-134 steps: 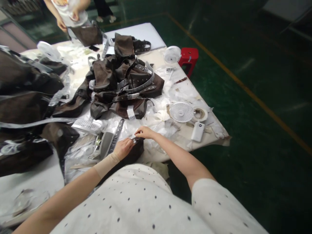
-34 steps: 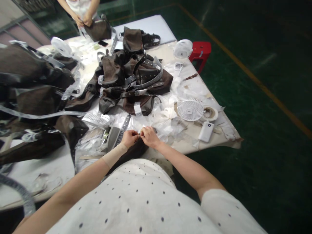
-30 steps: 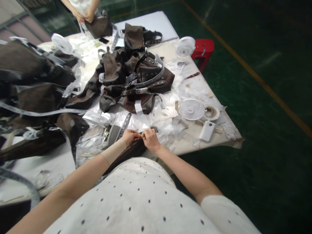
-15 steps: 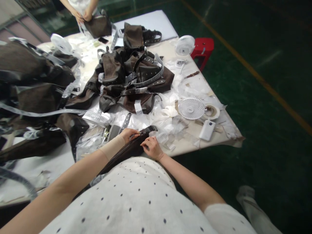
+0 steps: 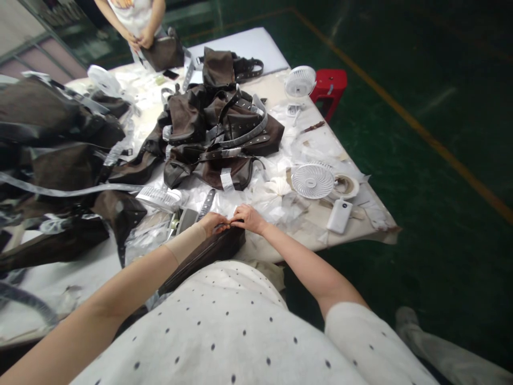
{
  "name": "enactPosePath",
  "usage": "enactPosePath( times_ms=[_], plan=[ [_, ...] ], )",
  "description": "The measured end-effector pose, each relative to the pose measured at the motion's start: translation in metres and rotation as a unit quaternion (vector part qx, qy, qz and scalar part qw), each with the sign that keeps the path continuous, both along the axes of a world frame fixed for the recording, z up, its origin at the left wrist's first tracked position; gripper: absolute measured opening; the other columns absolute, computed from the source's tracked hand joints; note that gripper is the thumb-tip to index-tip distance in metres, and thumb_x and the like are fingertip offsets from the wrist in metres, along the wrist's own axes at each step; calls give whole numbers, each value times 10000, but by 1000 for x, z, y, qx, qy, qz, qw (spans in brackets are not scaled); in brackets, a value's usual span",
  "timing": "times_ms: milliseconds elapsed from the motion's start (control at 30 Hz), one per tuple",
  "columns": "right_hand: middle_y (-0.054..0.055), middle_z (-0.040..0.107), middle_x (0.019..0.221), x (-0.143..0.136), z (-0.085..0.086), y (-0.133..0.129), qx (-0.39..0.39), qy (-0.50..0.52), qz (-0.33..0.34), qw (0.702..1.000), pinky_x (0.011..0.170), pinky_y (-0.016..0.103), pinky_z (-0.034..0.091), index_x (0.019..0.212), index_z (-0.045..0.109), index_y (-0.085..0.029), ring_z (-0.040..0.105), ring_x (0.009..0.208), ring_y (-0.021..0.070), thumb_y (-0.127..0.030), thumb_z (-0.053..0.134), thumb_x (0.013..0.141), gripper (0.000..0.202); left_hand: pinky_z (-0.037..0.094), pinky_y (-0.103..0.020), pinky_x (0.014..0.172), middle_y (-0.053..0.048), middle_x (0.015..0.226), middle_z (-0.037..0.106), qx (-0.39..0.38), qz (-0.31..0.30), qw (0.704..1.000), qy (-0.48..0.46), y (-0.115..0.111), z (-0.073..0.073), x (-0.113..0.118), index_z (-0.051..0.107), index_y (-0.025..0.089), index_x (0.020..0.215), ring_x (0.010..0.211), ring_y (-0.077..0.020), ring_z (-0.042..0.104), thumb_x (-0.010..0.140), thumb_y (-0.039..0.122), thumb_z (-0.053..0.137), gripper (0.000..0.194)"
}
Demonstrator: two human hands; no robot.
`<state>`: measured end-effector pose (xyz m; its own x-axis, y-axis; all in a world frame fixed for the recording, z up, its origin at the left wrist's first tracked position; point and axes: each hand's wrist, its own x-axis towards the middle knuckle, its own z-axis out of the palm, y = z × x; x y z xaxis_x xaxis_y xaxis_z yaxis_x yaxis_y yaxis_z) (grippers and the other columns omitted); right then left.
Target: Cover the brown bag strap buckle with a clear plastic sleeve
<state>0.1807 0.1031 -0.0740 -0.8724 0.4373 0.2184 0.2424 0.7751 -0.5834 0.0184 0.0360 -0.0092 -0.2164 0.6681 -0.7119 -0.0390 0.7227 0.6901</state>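
A dark brown leather bag (image 5: 214,250) lies at the table's near edge, against my polka-dot top. My left hand (image 5: 215,223) has its fingers closed on the bag's upper edge. Beside it, fingertips almost meeting, my right hand (image 5: 248,218) pinches at the same upper edge. The fingers hide exactly which small part is gripped there, and the buckle end is out of sight. Just behind the left hand lie an eyeletted strap (image 5: 207,204) and a grey box-like item (image 5: 187,220).
Dark bags (image 5: 228,120) are heaped mid-table, with another pile (image 5: 48,123) at left. A white fan (image 5: 312,180), tape roll (image 5: 347,185) and white phone-like device (image 5: 340,216) lie right. A red stool (image 5: 332,85) stands beyond the edge. Across the table, a person holds a bag (image 5: 165,52).
My right hand has moved up and slightly left to meet the left hand, closing its fingers. The strap's buckle end, visible before, is now hidden. My left hand has barely moved.
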Motion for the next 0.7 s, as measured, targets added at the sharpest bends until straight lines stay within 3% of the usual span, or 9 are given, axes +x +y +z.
enactPosePath(
  times_ms=[100, 233, 367, 500, 600, 667, 700],
  plan=[
    [49, 636, 895, 2, 2, 1, 10, -8, 9, 1000, 792, 317, 340, 886, 730, -226, 524, 880, 188, -287, 624, 878, 123, 384, -168, 354, 3, 466, 565, -44, -17, 998, -31, 4, -2, -1, 623, 83, 676, 360, -71, 483, 739, 131, 690, 104],
    [74, 613, 881, 0, 7, -12, 57, -17, -55, 997, 801, 349, 337, 851, 690, -178, 507, 886, 219, -300, 622, 848, 139, 412, -162, 392, 33, 541, 574, -57, -26, 996, -64, 5, -3, 2, 602, 98, 754, 389, -52, 475, 873, 209, 591, 164],
    [122, 591, 819, -7, 2, -30, 100, 8, -92, 991, 796, 414, 331, 771, 645, -144, 483, 871, 280, -342, 626, 809, 202, 473, -188, 473, 21, 616, 593, -21, 1, 998, -59, -9, -3, 18, 590, 100, 791, 473, -66, 537, 907, 256, 564, 196],
    [81, 561, 727, -12, -10, -33, 113, 29, -156, 981, 798, 412, 342, 717, 601, -201, 482, 794, 256, -284, 576, 832, 143, 513, -243, 539, -47, 639, 628, 48, 18, 998, -20, -28, -3, 30, 597, 111, 823, 529, -118, 604, 907, 330, 525, 245],
    [78, 596, 767, -10, -7, -38, 105, 22, -177, 978, 804, 412, 345, 768, 615, -195, 504, 826, 255, -193, 554, 824, 83, 554, -361, 699, -136, 888, 690, 109, 4, 993, 32, -58, -1, 15, 589, 124, 1039, 821, -250, 679, 770, 438, 671, 422],
    [87, 628, 878, -3, -1, -45, 80, 32, -186, 979, 846, 421, 353, 873, 636, -187, 520, 908, 266, -195, 577, 811, 87, 451, -429, 991, -175, 1273, 575, 160, -25, 980, 112, -87, -5, -8, 541, 153, 1203, 1223, -324, 513, 586, 347, 824, 706],
    [95, 632, 953, 1, 3, -48, 57, 46, -187, 980, 880, 429, 356, 953, 637, -187, 523, 959, 273, -211, 589, 806, 156, 377, -465, 1066, -197, 1403, 464, 188, -118, 942, 251, -101, -10, -22, 498, 145, 1280, 1327, -357, 397, 554, 369, 831, 829]
  ],
)
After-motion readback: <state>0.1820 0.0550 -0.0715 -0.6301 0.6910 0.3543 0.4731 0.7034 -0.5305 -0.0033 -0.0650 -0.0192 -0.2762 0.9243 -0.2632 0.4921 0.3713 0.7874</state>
